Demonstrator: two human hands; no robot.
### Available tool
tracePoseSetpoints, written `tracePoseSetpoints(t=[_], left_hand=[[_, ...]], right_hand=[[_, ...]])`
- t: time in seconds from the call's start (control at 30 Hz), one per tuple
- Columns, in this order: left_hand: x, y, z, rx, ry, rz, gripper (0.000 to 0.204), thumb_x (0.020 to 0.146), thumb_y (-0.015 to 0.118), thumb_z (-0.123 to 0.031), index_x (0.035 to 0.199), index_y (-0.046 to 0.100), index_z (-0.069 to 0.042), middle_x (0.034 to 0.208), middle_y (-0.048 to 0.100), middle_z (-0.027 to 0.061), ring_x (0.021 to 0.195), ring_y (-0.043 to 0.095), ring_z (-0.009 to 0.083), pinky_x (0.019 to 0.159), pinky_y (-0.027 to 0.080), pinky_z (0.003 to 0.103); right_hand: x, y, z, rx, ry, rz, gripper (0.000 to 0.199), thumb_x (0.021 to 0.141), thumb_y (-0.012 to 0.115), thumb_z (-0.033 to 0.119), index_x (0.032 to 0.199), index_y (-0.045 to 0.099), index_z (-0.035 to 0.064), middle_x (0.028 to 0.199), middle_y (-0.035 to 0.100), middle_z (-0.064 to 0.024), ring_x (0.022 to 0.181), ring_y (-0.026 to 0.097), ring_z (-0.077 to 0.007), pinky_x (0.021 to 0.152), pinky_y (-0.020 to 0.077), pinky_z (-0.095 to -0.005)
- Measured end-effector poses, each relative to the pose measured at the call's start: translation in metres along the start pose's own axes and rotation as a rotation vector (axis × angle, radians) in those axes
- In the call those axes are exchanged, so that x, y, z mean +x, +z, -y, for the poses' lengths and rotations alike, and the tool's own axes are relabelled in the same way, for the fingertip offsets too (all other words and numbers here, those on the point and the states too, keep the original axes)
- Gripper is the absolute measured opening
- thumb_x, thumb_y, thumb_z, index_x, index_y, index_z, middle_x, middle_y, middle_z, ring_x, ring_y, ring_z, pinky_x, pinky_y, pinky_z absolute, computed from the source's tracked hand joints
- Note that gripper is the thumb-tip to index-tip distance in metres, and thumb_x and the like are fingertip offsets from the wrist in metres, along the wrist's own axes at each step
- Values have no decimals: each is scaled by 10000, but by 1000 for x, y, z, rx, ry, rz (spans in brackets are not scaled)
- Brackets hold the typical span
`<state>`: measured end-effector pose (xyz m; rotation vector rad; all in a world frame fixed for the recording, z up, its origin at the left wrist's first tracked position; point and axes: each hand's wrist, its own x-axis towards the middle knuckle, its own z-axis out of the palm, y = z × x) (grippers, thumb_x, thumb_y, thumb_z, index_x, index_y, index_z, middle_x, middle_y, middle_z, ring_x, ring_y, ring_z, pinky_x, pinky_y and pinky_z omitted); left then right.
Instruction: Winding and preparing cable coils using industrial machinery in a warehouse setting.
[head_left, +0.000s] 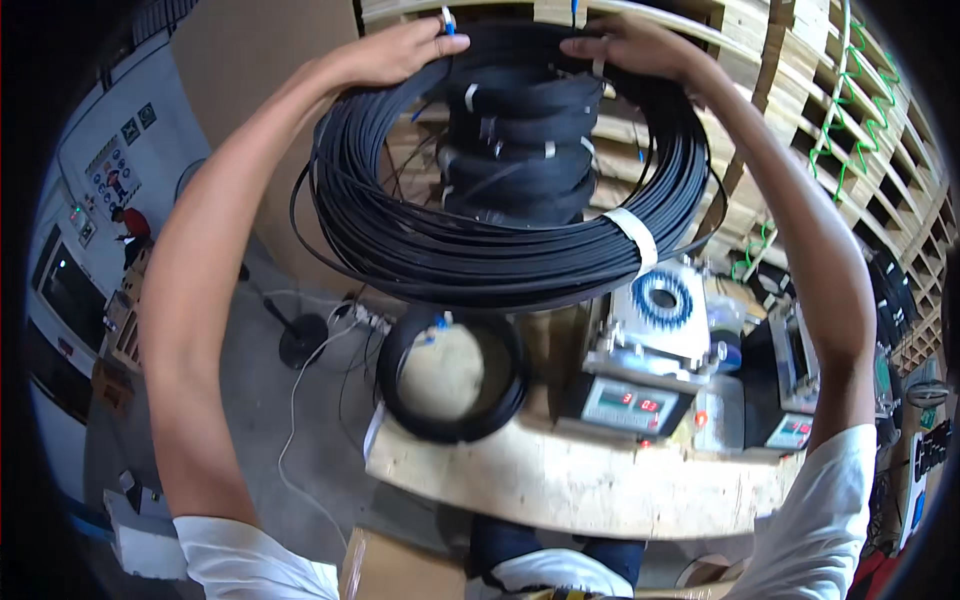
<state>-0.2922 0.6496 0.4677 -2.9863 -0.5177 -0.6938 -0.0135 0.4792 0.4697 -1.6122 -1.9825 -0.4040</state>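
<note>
With both hands clamped on the big black cable coil (500,240) at twelve o'clock, left hand (395,50) and right hand (630,45) should lift evenly so the taped loops stay bundled above the wooden bench (580,480).

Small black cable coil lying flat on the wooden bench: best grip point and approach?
Come from above and pinch the near arc of the small coil through its open centre. It lies flat on the wooden bench, its near rim by the bench edge. The machine crowds its right side, and both hands hold the big coil overhead.
</note>
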Motion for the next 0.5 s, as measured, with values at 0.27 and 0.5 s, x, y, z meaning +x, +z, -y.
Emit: tracePoseSetpoints(t=[0.27, 0.5], left_hand=[[172, 34, 122, -63, 23, 79, 637, 1008, 501, -572, 1089, 628, 47, 979, 689, 251, 920, 659, 345, 833, 499, 446], [280, 85, 209, -3, 92, 28, 628, 981, 534, -604, 1086, 673, 0, 1071, 702, 280, 1032, 677, 346, 959, 477, 447]], right_hand=[[141, 23, -125, -14, 268, 218, 691, 810, 746, 621, 1218, 716, 64, 1166, 717, -202, 1109, 669, -315, 987, 494, -389], [224, 99, -264, -40, 131, 102, 688, 908, 742, 438, 1470, 507, 117, 1507, 503, -142, 1464, 358, -287, 1212, 255, -381]])
